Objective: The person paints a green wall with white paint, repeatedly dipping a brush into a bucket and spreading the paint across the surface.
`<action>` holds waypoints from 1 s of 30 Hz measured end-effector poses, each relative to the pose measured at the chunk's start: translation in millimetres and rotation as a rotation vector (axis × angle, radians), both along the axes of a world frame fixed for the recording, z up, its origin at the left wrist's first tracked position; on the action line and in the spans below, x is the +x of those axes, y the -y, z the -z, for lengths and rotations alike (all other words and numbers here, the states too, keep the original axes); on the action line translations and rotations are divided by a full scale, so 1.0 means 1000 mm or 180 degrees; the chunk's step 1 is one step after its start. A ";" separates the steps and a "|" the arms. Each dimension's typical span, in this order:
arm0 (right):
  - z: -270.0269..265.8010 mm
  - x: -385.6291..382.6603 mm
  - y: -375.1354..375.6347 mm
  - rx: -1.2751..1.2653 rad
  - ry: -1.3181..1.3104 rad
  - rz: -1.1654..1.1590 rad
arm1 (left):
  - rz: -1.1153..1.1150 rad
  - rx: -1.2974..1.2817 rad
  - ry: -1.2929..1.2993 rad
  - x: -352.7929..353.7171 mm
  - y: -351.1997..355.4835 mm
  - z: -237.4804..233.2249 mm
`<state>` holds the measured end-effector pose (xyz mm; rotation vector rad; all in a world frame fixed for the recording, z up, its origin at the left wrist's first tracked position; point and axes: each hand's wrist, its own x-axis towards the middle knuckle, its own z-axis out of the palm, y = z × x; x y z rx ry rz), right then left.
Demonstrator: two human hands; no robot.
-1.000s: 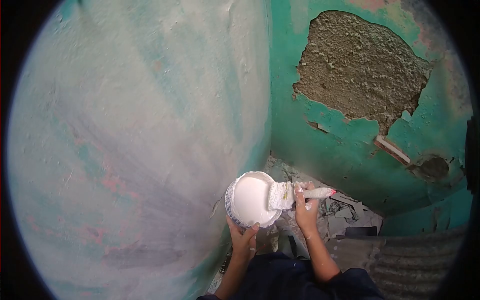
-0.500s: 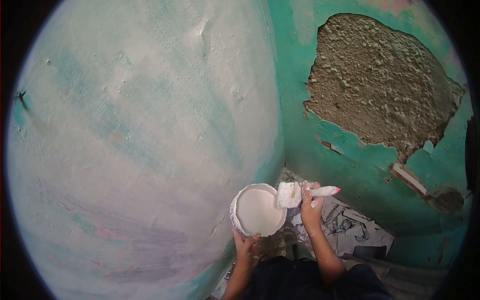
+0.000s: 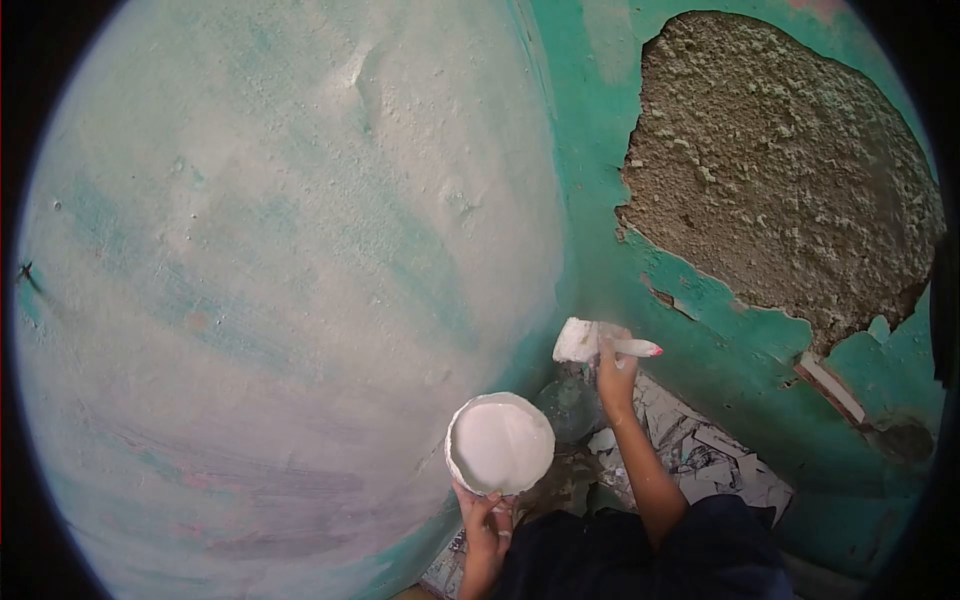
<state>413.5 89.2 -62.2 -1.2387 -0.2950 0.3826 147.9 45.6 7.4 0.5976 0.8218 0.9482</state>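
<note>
My left hand [image 3: 484,520] grips the lower side of a round tub [image 3: 450,440] of white paint [image 3: 499,446], its rim crusted with dried paint. Above and to the right of it, my right hand [image 3: 616,370] is closed around a wide paintbrush [image 3: 577,341]. White coats the brush head, which points left; the pale handle ends in a red tip on the right. Brush and tub are apart. Just beyond the brush lies the corner where the whitish, streaked wall [image 3: 300,300] meets the green wall [image 3: 595,240].
A large patch of bare rough plaster [image 3: 770,170] shows in the green wall, with a broken edge [image 3: 832,388] below it. Chips and shards of debris [image 3: 700,450] cover the floor by the corner. A nail-like spike [image 3: 27,272] sticks out of the left wall.
My right hand has lifted the paintbrush away from the tub's rim, up toward the corner. The tub in my left hand has shifted slightly left and down. The view has tilted a little.
</note>
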 end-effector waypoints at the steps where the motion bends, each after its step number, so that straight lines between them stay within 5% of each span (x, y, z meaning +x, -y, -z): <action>1: 0.003 0.005 -0.006 -0.0013 0.0011 -0.0059 | -0.0148 -0.0011 -0.0008 0.000 0.000 0.001; 11: 0.057 0.069 -0.107 -0.0067 -0.0164 0.0036 | -0.0619 -0.0016 -0.0179 0.000 0.003 0.001; 15: 0.069 0.088 -0.143 -0.0768 0.0010 -0.0201 | -0.0554 -0.0043 -0.0314 -0.003 0.002 0.005; 17: 0.105 0.092 -0.172 -0.1008 0.0894 0.0426 | -0.0506 -0.0133 -0.0402 0.000 0.002 0.000; 21: 0.080 0.089 -0.188 -0.1300 0.0522 0.0481 | -0.0464 -0.0106 -0.0437 -0.001 0.000 0.006; 23: 0.038 0.091 -0.178 -0.1080 0.0705 0.0263 | -0.0611 -0.0946 -0.1055 -0.001 0.003 0.001; 27: -0.051 0.108 -0.169 0.0411 -0.0116 -0.0231 | -0.0713 -0.1171 -0.0779 0.007 -0.001 -0.001; 30: -0.059 0.118 -0.171 0.1083 -0.0776 -0.0597 | -0.0516 -0.1053 -0.0936 0.011 -0.004 -0.004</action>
